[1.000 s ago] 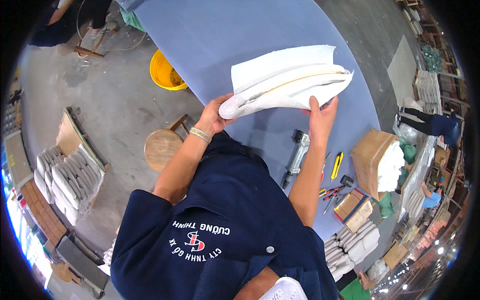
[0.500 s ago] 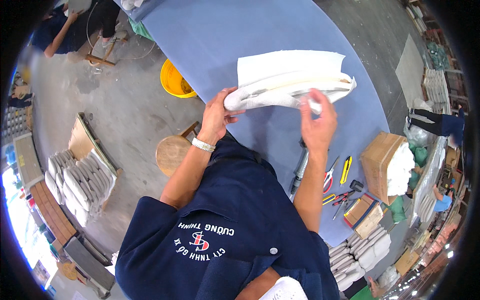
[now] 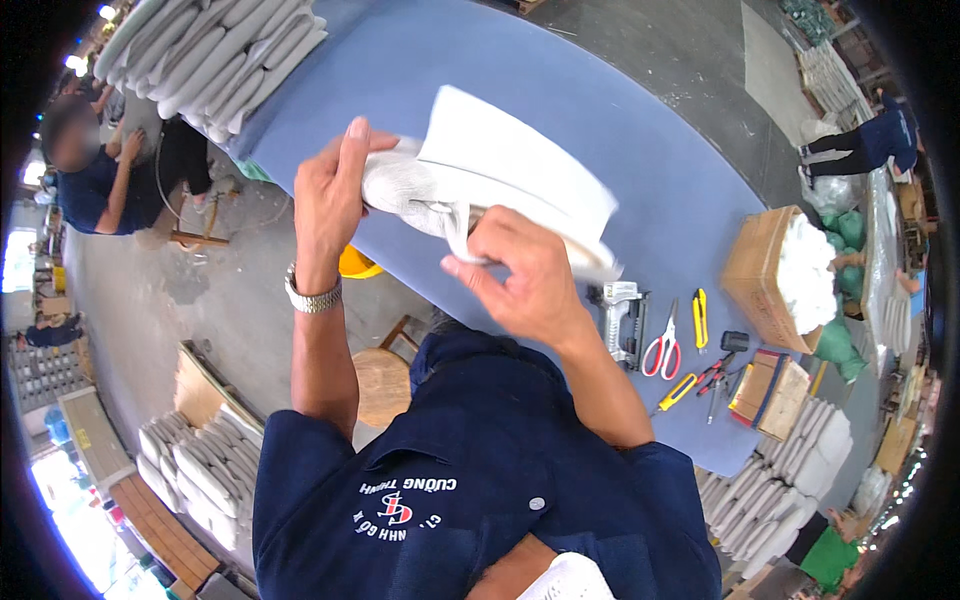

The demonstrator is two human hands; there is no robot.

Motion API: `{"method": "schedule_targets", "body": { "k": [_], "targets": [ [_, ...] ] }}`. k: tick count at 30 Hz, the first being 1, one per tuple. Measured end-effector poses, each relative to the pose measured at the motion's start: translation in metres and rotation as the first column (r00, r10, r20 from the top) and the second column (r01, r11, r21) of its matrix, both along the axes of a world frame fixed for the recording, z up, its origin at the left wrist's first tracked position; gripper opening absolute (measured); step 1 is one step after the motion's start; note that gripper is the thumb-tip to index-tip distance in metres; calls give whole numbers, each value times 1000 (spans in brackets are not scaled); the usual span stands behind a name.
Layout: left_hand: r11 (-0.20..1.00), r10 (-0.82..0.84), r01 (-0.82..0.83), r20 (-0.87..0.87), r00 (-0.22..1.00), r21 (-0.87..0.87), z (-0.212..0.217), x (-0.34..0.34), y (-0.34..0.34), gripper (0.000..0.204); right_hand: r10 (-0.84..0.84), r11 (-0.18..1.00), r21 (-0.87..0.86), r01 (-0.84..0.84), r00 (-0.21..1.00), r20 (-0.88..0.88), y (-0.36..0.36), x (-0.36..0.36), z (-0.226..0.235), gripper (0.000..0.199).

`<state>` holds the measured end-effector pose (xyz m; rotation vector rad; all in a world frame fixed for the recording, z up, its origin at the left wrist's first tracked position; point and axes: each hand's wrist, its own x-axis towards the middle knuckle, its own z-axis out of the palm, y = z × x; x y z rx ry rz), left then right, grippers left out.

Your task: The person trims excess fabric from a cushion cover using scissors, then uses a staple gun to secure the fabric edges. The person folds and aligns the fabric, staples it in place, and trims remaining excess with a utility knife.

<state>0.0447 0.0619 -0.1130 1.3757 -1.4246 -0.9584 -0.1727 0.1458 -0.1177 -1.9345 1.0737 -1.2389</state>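
A curved padded piece with a white sheet (image 3: 520,185) along its far side is held up over the blue-grey table (image 3: 600,90). Light grey fabric (image 3: 405,192) wraps its left end. My left hand (image 3: 332,195) grips that end, thumb up, fingers partly hidden behind it. Near the middle of the piece's near edge, my right hand (image 3: 530,275) is closed on a gathered strip of the fabric. The right end of the piece is blurred and slants down toward a staple gun (image 3: 622,318) lying on the table.
Right of the staple gun lie red-handled scissors (image 3: 663,352), a yellow utility knife (image 3: 700,318), pliers (image 3: 714,378) and a small box (image 3: 770,395). A cardboard box (image 3: 760,270) holds white stuffing. Grey pads (image 3: 220,60) are stacked far left. A stool (image 3: 382,388) stands beside me; a co-worker (image 3: 110,190) sits beyond.
The padded piece has shifted left and tilted, its right end now lower. My right hand moved from the right part to the middle and closed on fabric. The view has shifted too.
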Motion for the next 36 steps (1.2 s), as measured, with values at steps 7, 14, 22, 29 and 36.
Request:
{"method": "schedule_targets", "body": {
  "k": [7, 14, 22, 29, 36],
  "targets": [
    [943, -260, 295, 210, 942, -156, 47, -50, -54, 55, -62, 990, -114, 81, 984, 165, 11, 5, 4, 15],
    [864, -403, 409, 86, 911, -294, 37, -94, -87, 57, -445, 860, -202, 468, 883, 149, 25, -60, -6, 41],
    [784, -532, 515, 52, 845, -348, 40, -121, -71, 63, -344, 938, 72, 340, 938, 46, 17, -61, -37, 72],
    [782, -577, 512, -103, 810, -356, -3, -103, -15, 81, -467, 881, 97, 462, 883, 36, 14, -67, -32, 45],
    [832, -515, 475, -84, 853, -286, -81, -133, 56, 103, -535, 824, 247, 509, 844, 45, 21, -72, -56, 42]
  ]
}}
